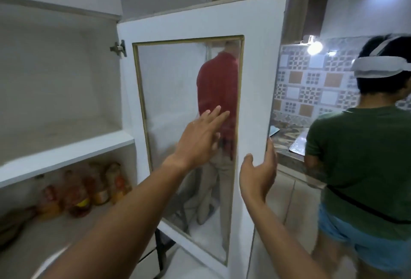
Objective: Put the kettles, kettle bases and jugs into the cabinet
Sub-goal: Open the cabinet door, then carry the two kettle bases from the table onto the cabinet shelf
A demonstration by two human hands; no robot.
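The white cabinet (66, 149) stands at the left, and its glass-panelled door (251, 60) is swung wide open. My left hand (200, 138) is in front of the glass pane with its fingers spread, holding nothing. My right hand (259, 172) is at the door's free edge, thumb on the front face and fingers curled around behind the edge. The upper shelf is bare. No kettle, kettle base or jug is in view.
Several bottles (84, 189) stand at the back of the lower shelf. A person in a green shirt (360, 167) stands close on the right at a stone counter (289, 143). Another person in a red shirt (218, 92) shows through the glass.
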